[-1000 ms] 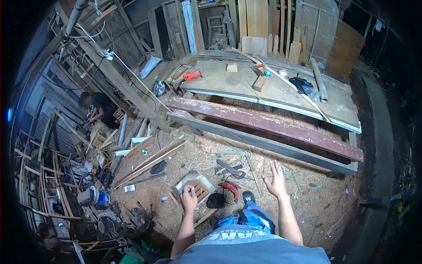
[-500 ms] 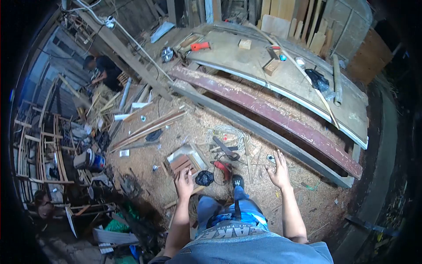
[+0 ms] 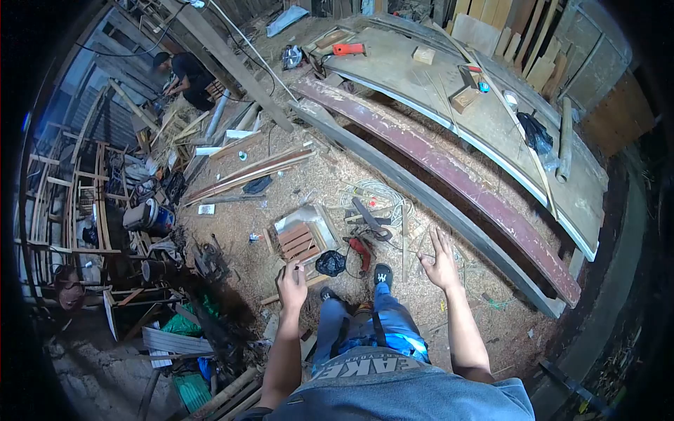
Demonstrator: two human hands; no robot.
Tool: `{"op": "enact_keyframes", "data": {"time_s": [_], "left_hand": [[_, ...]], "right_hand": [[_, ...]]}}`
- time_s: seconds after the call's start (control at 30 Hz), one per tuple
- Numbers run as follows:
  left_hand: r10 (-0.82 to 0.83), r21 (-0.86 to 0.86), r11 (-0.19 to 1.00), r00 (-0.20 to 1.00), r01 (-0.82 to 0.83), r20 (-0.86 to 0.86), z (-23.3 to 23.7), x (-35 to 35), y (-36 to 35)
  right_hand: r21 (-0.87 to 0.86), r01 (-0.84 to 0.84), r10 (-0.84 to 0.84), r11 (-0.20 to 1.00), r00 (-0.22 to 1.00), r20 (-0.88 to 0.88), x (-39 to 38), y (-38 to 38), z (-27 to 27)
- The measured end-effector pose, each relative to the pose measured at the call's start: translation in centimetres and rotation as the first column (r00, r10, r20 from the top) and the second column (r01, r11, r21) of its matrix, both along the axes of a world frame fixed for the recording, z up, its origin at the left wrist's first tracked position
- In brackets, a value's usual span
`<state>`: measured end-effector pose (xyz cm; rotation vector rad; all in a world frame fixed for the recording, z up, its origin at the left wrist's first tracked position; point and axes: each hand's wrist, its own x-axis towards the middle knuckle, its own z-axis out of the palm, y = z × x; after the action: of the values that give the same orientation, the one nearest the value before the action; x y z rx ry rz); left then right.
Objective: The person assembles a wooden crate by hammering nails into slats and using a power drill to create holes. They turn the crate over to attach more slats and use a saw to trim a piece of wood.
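My left hand (image 3: 291, 285) is raised over the floor with its fingers curled in; whether they hold something small I cannot make out. Just beyond it lie reddish-brown wooden slats (image 3: 298, 241) on a pale framed panel (image 3: 326, 228). A black plastic bag (image 3: 331, 263) sits on the floor to the right of this hand. My right hand (image 3: 441, 266) is held up with fingers stretched and apart, holding nothing. Between the hands lie a red power tool (image 3: 360, 255) and a dark hand tool (image 3: 370, 219) beside a coil of pale cord (image 3: 395, 200).
A long grey beam (image 3: 421, 192) and a worn maroon plank (image 3: 435, 163) cross the right side. Behind them stands a wide board (image 3: 400, 67) bearing an orange-red tool (image 3: 349, 49). Another person (image 3: 188, 78) crouches at far left. Wooden strips (image 3: 249, 175) lie on the shavings-covered floor.
The view has shifted, so the floor and benches sit differently in it. My left hand's fingers are more curled, and my right hand stays raised with its fingers spread wider.
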<state>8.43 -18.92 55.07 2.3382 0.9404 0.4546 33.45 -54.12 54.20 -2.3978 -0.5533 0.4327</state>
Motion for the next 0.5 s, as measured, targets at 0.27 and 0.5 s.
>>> {"op": "enact_keyframes", "data": {"time_s": [0.27,0.5], "left_hand": [[-0.054,0.030,0.998,0.999,0.053,0.008,-0.9,0.5,0.1],[-0.098,-0.031,0.995,0.988,0.095,-0.117,-5.2,2.3,1.4]], "right_hand": [[-0.048,-0.056,0.056,0.997,0.998,0.010,0.6,0.5,-1.1],[-0.089,-0.078,0.065,0.993,0.988,-0.139,0.9,3.6,-5.7]]}}
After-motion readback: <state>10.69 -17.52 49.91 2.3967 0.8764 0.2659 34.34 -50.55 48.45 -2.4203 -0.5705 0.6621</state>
